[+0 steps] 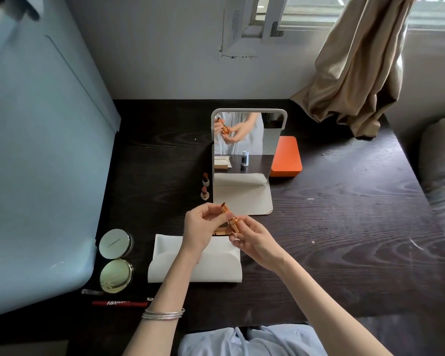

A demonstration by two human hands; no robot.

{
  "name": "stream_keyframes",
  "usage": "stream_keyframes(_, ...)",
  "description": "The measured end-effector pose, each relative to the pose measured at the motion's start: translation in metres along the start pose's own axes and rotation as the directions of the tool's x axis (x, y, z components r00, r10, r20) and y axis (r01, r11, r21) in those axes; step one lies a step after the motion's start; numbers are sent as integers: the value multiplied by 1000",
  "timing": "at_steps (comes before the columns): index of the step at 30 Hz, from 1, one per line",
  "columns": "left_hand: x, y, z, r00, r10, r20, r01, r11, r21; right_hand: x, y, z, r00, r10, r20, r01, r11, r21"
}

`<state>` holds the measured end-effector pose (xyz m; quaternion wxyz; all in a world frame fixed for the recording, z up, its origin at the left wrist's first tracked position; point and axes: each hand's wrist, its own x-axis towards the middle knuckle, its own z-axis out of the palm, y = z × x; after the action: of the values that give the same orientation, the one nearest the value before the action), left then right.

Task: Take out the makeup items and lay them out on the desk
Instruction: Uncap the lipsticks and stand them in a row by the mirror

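Both hands raised over white pouch (211, 268). Left hand (199, 228) fingers pinch gold lipstick (229, 218) top; right hand (254, 240) fingers grip its base.

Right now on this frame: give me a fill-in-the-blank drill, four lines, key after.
1. Both hands hold a gold ____ above the white pouch.
2. The orange box sits ____ the mirror.
3. Two round compacts lie at the desk's ____ edge.
4. The ____ wrist wears silver bangles.

Missing: lipstick; behind; left; left
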<state>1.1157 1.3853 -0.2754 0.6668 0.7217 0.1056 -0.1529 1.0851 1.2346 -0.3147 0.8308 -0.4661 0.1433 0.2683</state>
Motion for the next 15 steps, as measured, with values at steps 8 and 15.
stream_keyframes(8, -3, 6, -2, 999, 31, -30, -28, 996, 84, -1, 4, 4, 999, -35, -7, 35, 998, 44)
stream_keyframes(15, -1, 8, -7, 999, 30, -17, -27, 992, 120, 0, 3, 12, 1000, -8, 21, 6, 996, 94)
